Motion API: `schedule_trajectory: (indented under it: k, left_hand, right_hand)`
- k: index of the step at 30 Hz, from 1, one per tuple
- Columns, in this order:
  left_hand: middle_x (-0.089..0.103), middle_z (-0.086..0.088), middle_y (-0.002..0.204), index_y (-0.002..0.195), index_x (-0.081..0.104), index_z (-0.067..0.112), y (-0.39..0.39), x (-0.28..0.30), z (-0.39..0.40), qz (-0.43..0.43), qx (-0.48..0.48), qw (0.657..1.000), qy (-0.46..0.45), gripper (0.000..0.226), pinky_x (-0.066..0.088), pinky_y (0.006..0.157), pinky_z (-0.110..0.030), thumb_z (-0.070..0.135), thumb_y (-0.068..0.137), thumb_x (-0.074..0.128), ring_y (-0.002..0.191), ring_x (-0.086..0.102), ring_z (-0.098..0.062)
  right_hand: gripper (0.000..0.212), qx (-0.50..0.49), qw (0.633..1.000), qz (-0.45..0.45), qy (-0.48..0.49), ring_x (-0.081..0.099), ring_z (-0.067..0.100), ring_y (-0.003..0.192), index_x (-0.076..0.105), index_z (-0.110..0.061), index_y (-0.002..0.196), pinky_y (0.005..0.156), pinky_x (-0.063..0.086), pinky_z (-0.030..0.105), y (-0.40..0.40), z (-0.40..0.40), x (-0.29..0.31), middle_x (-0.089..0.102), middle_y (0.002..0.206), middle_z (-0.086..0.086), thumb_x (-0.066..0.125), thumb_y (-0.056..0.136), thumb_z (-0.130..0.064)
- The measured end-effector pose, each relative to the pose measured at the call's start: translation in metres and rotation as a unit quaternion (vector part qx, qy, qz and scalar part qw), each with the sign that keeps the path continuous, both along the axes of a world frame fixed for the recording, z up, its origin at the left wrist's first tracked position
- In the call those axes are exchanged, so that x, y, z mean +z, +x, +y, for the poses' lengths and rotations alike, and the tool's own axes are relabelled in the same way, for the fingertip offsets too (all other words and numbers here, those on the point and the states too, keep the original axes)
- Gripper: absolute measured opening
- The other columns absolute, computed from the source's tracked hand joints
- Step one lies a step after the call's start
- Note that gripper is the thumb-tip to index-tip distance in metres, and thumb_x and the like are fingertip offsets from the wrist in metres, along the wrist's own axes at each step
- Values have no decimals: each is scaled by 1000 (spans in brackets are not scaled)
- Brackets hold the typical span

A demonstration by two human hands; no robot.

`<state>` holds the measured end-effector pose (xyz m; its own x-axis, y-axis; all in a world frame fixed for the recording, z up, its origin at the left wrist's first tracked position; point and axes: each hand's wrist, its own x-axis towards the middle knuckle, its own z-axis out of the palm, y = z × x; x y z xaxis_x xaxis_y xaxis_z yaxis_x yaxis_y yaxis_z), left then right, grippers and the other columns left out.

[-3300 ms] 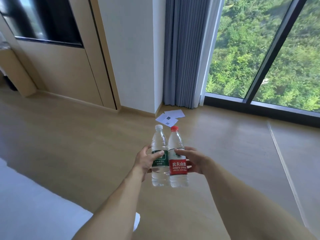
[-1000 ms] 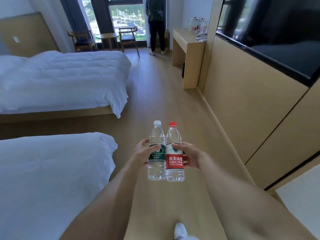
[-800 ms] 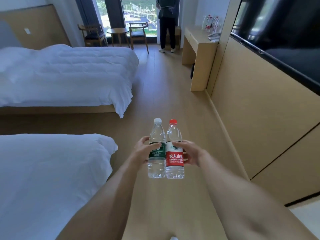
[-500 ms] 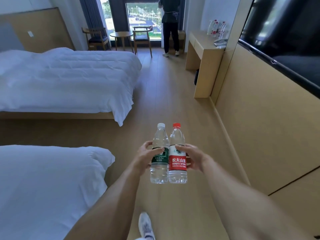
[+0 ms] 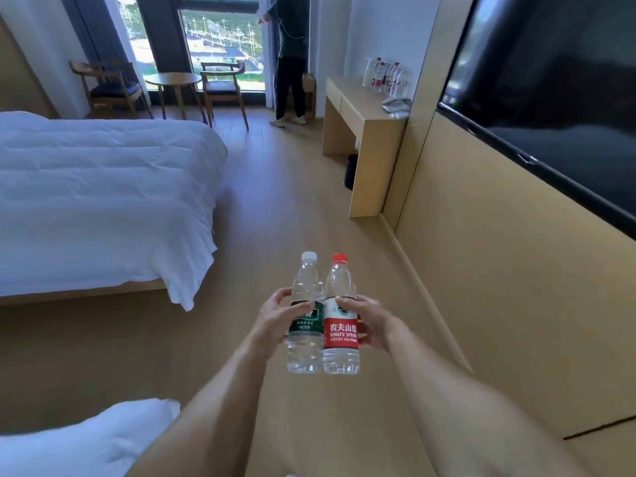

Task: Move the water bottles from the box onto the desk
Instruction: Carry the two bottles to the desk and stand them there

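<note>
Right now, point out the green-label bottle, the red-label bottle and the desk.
green-label bottle [image 5: 305, 321]: head view, on its green label.
red-label bottle [image 5: 341, 333]: head view, on its red label.
desk [image 5: 358, 98]: head view, on a bare part of its top.

Light wooden plank floor [image 5: 275, 208] throughout; white-duveted bed [image 5: 103, 201] on the left, pale wood wall panelling [image 5: 499, 287] with a black screen [image 5: 550, 98] on the right; far off, round wooden table [image 5: 173, 79] between two wooden armchairs [image 5: 106, 87] before a bright floor-to-ceiling window [image 5: 220, 43]
</note>
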<state>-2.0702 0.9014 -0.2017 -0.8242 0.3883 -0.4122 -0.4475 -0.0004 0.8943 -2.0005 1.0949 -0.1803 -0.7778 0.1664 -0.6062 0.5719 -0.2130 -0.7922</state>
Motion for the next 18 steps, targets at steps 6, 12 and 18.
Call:
schedule_trajectory:
  k: [6, 12, 18]
  left_hand:
    - [76, -17, 96, 120, 58, 18, -101, 3, 8, -4, -16, 1000, 0, 53, 59, 60, -37, 11, 75, 86, 84, 76, -34]
    - [74, -18, 104, 121, 57, 19, -193, 2, 18, 8, -7, 1000, -15, 52, 59, 59, -34, 14, 78, 84, 82, 76, -29]
    - [73, -14, 105, 120, 57, 25, -304, 1, 38, 27, 26, 998, -48, 49, 60, 62, -37, 20, 79, 84, 83, 77, -26]
  right_hand:
    - [45, -27, 1000, 7, -5, 64, 28, 85, 56, -13, 128, 87, 53, 45, -93, 3, -1, 68, 109, 16, 73, 88, -26]
    - [41, 0, 1000, 11, -8, 67, 28, 84, 58, -13, 121, 81, 57, 43, -196, 18, -10, 70, 108, 16, 74, 87, -28]
    - [45, 38, 999, 24, -21, 69, 28, 83, 57, -11, 124, 74, 58, 40, -323, 44, -19, 70, 110, 17, 74, 87, -28]
